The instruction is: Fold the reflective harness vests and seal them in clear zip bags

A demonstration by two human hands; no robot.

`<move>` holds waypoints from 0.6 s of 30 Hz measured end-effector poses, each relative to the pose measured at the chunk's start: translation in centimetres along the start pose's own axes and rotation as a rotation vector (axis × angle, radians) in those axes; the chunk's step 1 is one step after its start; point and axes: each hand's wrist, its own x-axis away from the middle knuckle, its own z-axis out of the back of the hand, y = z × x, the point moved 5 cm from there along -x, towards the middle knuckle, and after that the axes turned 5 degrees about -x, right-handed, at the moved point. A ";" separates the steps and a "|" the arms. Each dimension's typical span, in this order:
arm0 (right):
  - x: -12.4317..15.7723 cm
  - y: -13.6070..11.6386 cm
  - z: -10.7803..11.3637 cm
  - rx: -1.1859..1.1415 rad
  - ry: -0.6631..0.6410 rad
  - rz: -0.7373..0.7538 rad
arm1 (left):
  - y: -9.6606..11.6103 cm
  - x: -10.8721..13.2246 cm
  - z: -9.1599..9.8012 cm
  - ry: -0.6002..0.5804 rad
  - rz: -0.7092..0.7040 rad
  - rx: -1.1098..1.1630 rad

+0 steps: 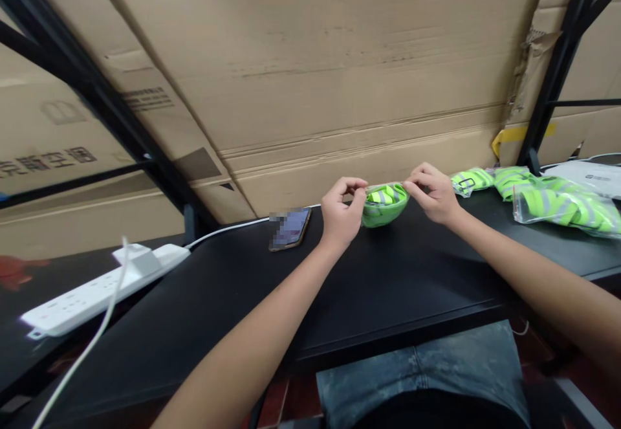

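Between my two hands, over the middle of the black table, is a clear plastic bag (384, 214) with a folded neon-green strap with grey reflective stripes inside. My left hand (343, 208) pinches the left corner of the bag's mouth between thumb and fingers. At the opposite corner, my right hand (431, 191) grips the edge with thumb and forefinger. The bag's top edge is stretched between them, and the green strap shows at the opening. Whether the bag's base touches the table I cannot tell.
Bagged green reflective straps (565, 206) lie at the right, beside a white package (589, 175). A phone (291, 228) rests left of my hands. Farther left is a white power strip (107, 286) with cables. Cardboard (339, 79) and black metal posts (111, 112) stand behind the table (388, 286).
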 end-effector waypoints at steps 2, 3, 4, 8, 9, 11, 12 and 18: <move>0.1 -1.7 -0.3 -0.110 0.068 0.010 | 0.7 -0.1 -0.2 0.058 0.115 0.181; 0.1 -2.4 -0.6 -0.173 0.098 -0.001 | 1.0 -0.1 -0.3 0.086 0.173 0.272; 0.2 -3.0 -0.9 -0.233 0.128 -0.031 | 1.2 -0.3 -0.3 0.110 0.229 0.352; 0.5 -4.0 -1.7 -0.371 0.251 -0.171 | 1.4 -0.4 -0.3 0.134 0.472 0.534; 0.6 -4.0 -1.8 -0.370 0.269 -0.193 | 1.3 -0.1 -0.3 0.130 0.530 0.561; 0.8 -3.6 -1.9 -0.342 0.288 -0.232 | 1.1 0.6 -0.8 0.073 0.622 0.632; 0.9 -3.3 -2.0 -0.326 0.294 -0.252 | 1.0 1.1 -1.2 0.020 0.652 0.675; 1.2 -2.2 -1.6 -0.261 0.322 -0.215 | 2.0 2.4 -2.8 -0.224 0.603 0.763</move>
